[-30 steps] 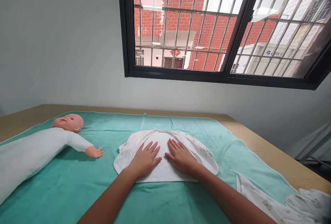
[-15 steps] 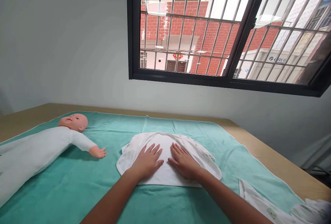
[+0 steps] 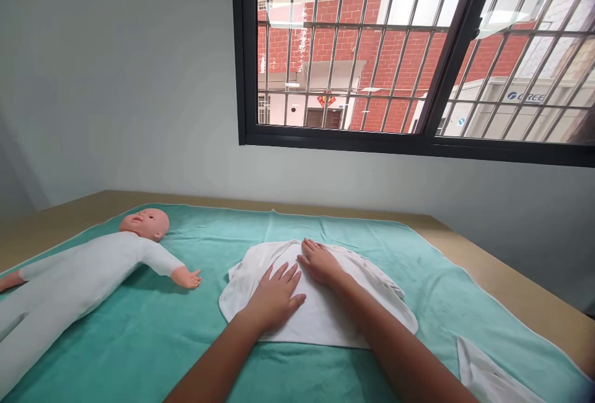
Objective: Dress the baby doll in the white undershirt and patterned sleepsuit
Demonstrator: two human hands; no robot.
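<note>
A folded white baby garment [image 3: 325, 316] lies in the middle of a teal towel [image 3: 139, 347]. My left hand [image 3: 275, 296] rests flat on its near left part, fingers stretched out. My right hand [image 3: 320, 261] lies flat further up the garment, near its far edge, fingers stretched out. Neither hand holds anything. A baby doll [image 3: 83, 273] in a white sleepsuit lies on its back at the left, one arm reaching toward the garment.
The towel covers a wooden table [image 3: 506, 279] that meets a grey wall. A barred window [image 3: 409, 56] is above. More white clothing [image 3: 488, 378] lies at the towel's near right corner.
My right hand has slid away from me up the garment, toward its far edge. My left hand stays flat in place. The view has shifted to the left.
</note>
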